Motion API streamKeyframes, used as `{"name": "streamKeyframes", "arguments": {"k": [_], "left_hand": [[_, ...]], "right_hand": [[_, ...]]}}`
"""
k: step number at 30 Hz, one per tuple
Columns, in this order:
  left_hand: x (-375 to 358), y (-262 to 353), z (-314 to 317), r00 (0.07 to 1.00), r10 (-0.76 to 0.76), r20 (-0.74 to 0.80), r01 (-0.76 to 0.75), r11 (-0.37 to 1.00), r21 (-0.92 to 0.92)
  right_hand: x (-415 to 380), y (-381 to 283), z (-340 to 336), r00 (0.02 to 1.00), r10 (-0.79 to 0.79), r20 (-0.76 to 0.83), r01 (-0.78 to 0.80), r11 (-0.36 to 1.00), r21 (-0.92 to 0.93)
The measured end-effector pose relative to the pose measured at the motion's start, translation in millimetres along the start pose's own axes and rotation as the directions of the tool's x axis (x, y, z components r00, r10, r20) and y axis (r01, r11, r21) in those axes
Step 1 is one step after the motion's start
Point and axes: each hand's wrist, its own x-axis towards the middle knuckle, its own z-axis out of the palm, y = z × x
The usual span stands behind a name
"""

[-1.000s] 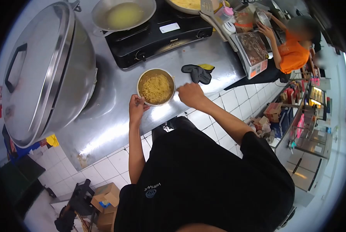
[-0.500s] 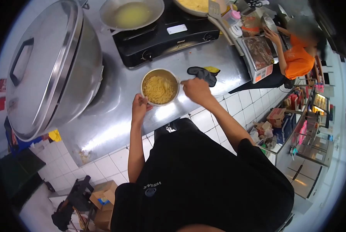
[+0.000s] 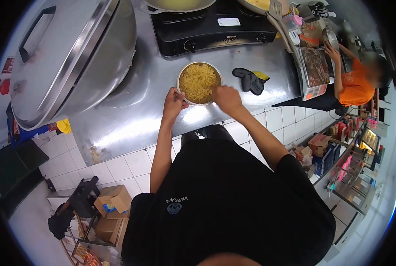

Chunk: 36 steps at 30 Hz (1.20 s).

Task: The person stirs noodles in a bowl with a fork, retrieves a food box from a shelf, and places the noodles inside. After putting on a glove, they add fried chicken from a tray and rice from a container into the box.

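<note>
Noodles (image 3: 199,81) fill the bowl (image 3: 183,94) near the counter's (image 3: 131,124) front edge; our left hand (image 3: 173,101) and right hand (image 3: 226,97) grip its rim.

Black short-sleeved T-shirt (image 3: 233,208), plain and loose, filling the lower half of the view. Small pale print on the chest: a round emblem with a short line of lettering beside it, seen upside down and too small to read with certainty. Short sleeves ending above the elbows, the right sleeve (image 3: 295,166) wide at its hem, the left sleeve (image 3: 142,208) rounded over the shoulder. Both forearms bare from sleeve to wrist. Left hand (image 3: 173,103) and right hand (image 3: 227,97) bare too: no gloves, no watch, no bracelet or ring visible. Soft folds in the cloth across the chest, no pockets or buttons to be seen.
</note>
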Motion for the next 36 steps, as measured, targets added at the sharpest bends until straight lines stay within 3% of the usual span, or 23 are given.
{"name": "streamKeyframes", "arguments": {"k": [3, 5, 7, 9, 11, 13, 18, 20, 23, 24, 27, 29, 31, 34, 36], "left_hand": [[1.8, 0.4, -2.6, 1.0, 0.0, -0.006, 0.0, 1.0, -0.004], [0.4, -2.7, -2.8, 1.0, -0.008, -0.009, 0.008, 1.0, 0.0], [2.7, -1.7, -3.1, 1.0, 0.004, 0.003, -0.004, 1.0, 0.01], [-1.1, 3.3, -5.5, 1.0, -0.013, 0.002, 0.013, 0.999, 0.037], [-0.3, 2.5, -7.3, 0.999, -0.038, -0.02, 0.038, 0.999, 0.035], [2.9, 1.3, -8.5, 1.0, 0.02, -0.009, -0.019, 1.0, 0.018], [-1.3, -1.3, -2.7, 1.0, -0.009, -0.002, 0.009, 0.999, 0.031], [2.7, 5.3, -4.2, 1.0, 0.013, 0.013, -0.014, 1.0, 0.025], [2.8, -3.1, -2.4, 1.0, 0.001, -0.015, -0.001, 1.0, 0.027], [3.5, -5.3, -1.5, 1.0, 0.004, -0.006, -0.004, 1.0, -0.014], [-0.2, -4.7, -5.7, 1.0, 0.004, -0.006, -0.004, 1.0, -0.028], [2.2, -1.3, -7.4, 1.0, 0.016, -0.027, -0.016, 1.0, -0.027], [1.2, -2.5, -8.6, 1.0, -0.008, 0.015, 0.008, 1.0, -0.016], [1.9, -0.7, -9.1, 1.0, 0.005, -0.021, -0.004, 1.0, 0.008], [-2.6, -0.3, -11.3, 0.999, -0.003, -0.033, 0.003, 1.0, 0.006]], "right_hand": [[-18.7, 23.4, -18.9, 0.993, -0.118, -0.003, 0.118, 0.993, 0.024], [-8.4, 33.2, -38.6, 0.988, 0.071, -0.136, -0.054, 0.991, 0.122], [20.2, 37.4, -11.5, 0.981, 0.027, -0.191, -0.001, 0.991, 0.136], [19.5, 29.4, 17.1, 0.99, -0.047, -0.136, 0.051, 0.998, 0.024], [-22.0, 7.4, -16.5, 0.992, -0.091, -0.088, 0.1, 0.989, 0.113], [-50.4, -4.3, -18.1, 1.0, -0.007, -0.002, 0.007, 0.999, 0.032], [-13.3, -3.8, 17.4, 0.999, -0.011, -0.051, 0.012, 1.0, 0.02], [-20.8, -8.4, 7.9, 0.998, -0.057, 0.0, 0.057, 0.998, -0.008], [-8.9, 16.1, -19.7, 0.995, -0.064, -0.074, 0.065, 0.998, 0.016], [-2.8, 11.5, -1.5, 0.992, 0.033, -0.123, -0.033, 0.999, 0.001], [-22.2, -7.7, 13.9, 0.998, -0.063, 0.021, 0.064, 0.997, -0.043], [-15.4, 20.3, 2.5, 0.999, 0.032, -0.005, -0.033, 0.999, -0.005], [-13.5, 6.2, -17.1, 0.997, 0.049, -0.053, -0.045, 0.996, 0.078], [-24.4, -2.0, 2.1, 0.997, -0.052, 0.054, 0.054, 0.998, -0.033], [-18.8, 14.7, -5.9, 0.999, -0.018, -0.034, 0.018, 1.0, 0.006]]}}
